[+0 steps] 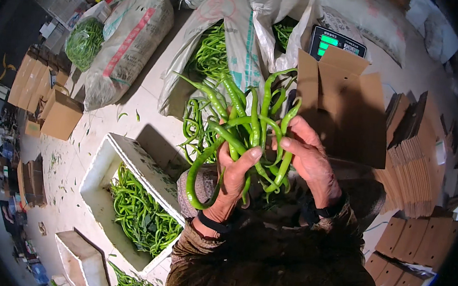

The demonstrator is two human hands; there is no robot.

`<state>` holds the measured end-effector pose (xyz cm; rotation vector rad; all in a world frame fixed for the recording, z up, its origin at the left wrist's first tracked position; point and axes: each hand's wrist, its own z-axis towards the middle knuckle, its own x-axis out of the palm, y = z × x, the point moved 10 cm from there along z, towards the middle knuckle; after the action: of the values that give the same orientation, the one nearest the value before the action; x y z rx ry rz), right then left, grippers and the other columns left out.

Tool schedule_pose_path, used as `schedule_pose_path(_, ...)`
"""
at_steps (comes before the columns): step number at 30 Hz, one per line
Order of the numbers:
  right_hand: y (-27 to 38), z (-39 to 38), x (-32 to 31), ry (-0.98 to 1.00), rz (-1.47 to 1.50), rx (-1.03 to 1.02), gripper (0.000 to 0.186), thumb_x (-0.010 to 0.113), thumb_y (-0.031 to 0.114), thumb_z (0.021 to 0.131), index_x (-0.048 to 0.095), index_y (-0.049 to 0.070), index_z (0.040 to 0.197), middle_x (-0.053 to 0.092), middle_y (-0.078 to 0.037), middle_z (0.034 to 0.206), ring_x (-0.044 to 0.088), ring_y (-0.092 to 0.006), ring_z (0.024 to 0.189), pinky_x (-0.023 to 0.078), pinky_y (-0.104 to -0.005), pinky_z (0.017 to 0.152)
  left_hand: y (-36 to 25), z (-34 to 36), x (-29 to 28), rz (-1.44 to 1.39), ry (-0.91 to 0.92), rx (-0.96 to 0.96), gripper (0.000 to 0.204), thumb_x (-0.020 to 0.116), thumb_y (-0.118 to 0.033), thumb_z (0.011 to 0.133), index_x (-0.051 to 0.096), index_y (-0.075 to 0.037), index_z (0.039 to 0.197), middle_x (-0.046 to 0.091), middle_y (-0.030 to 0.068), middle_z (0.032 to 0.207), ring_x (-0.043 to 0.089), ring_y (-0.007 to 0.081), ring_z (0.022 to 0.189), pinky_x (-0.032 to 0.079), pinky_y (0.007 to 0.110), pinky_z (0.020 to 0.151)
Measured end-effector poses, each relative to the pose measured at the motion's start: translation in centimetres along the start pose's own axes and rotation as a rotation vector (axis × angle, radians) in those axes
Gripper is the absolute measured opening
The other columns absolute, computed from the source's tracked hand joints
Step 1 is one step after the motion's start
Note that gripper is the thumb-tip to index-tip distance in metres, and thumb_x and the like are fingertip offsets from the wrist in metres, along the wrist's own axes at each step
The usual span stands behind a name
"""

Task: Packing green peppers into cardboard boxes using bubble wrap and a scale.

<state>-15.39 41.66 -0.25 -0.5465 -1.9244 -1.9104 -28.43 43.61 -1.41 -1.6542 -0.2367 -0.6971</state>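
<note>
A bunch of long green chili peppers [251,124] is held up in front of me. My left hand [234,173] grips the bunch from below, thumb across the peppers. My right hand [307,152] pinches the bunch's right side with thumb and fingers. Behind it, loose peppers [213,46] fill an open woven sack [237,13]. An open cardboard box [354,110] stands just right of my hands, with a digital scale [336,40] behind it. At lower left, a white foam box [94,180] holds more peppers [141,217].
Stuffed sacks [128,52] and a bag of greens [83,43] lie at the back. Stacked flat cardboard [408,175] and boxes [411,240] line the right. More cardboard boxes [59,117] stand left. A second foam box [78,263] sits at bottom left on the tiled floor [63,166], among scattered bits.
</note>
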Motion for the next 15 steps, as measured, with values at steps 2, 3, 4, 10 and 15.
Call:
schedule_pose_path(2, 0.0, 0.0, -0.7, -0.065, -0.141, -0.010, 0.018, 0.061, 0.011, 0.092, 0.056, 0.005, 0.109, 0.061, -0.002, 0.099, 0.055, -0.0088, 0.085, 0.046, -0.0246, 0.081, 0.5, 0.1, -1.5, 0.127, -0.072, -0.018, 0.045, 0.065, -0.016, 0.081, 0.051, 0.000, 0.122, 0.061, 0.0082, 0.107, 0.058, 0.0170, 0.095, 0.045, 0.030, 0.088)
schedule_pose_path(3, 0.1, 0.1, -1.2, -0.093, -0.225, -0.017, 0.018, 0.061, 0.011, 0.092, 0.057, 0.006, 0.108, 0.061, -0.001, 0.094, 0.055, -0.0074, 0.082, 0.046, -0.0232, 0.077, -0.1, 0.4, -1.7, 0.158, -0.077, 0.034, 0.047, 0.064, -0.019, 0.082, 0.051, 0.000, 0.122, 0.062, 0.0096, 0.105, 0.061, 0.0187, 0.093, 0.050, 0.033, 0.084)
schedule_pose_path(4, 0.2, 0.1, -1.7, -0.121, -0.309, -0.025, 0.017, 0.062, 0.012, 0.092, 0.057, 0.007, 0.108, 0.061, -0.001, 0.090, 0.055, -0.0060, 0.079, 0.046, -0.0218, 0.073, -0.6, 0.7, -2.0, 0.189, -0.081, 0.086, 0.048, 0.063, -0.023, 0.082, 0.050, 0.000, 0.123, 0.062, 0.0110, 0.103, 0.064, 0.0205, 0.091, 0.054, 0.035, 0.079)
schedule_pose_path(10, 1.0, -1.8, -0.7, -0.206, -0.642, 0.019, 0.021, 0.063, 0.015, 0.093, 0.056, 0.006, 0.110, 0.061, 0.000, 0.081, 0.056, -0.0057, 0.073, 0.046, -0.0238, 0.061, 3.1, 1.5, -3.3, -0.112, -0.149, -0.164, 0.044, 0.066, -0.015, 0.084, 0.044, -0.006, 0.121, 0.060, 0.0085, 0.098, 0.061, 0.0183, 0.084, 0.051, 0.032, 0.078)
schedule_pose_path(15, 5.4, -1.1, 2.6, -0.145, -0.719, -0.195, 0.020, 0.064, 0.005, 0.089, 0.055, 0.003, 0.107, 0.064, -0.005, 0.087, 0.060, -0.0079, 0.077, 0.049, -0.0254, 0.067, 4.7, 1.7, -3.5, -0.216, -0.160, -0.203, 0.042, 0.064, -0.016, 0.085, 0.045, -0.005, 0.121, 0.060, 0.0078, 0.093, 0.062, 0.0188, 0.082, 0.054, 0.034, 0.078)
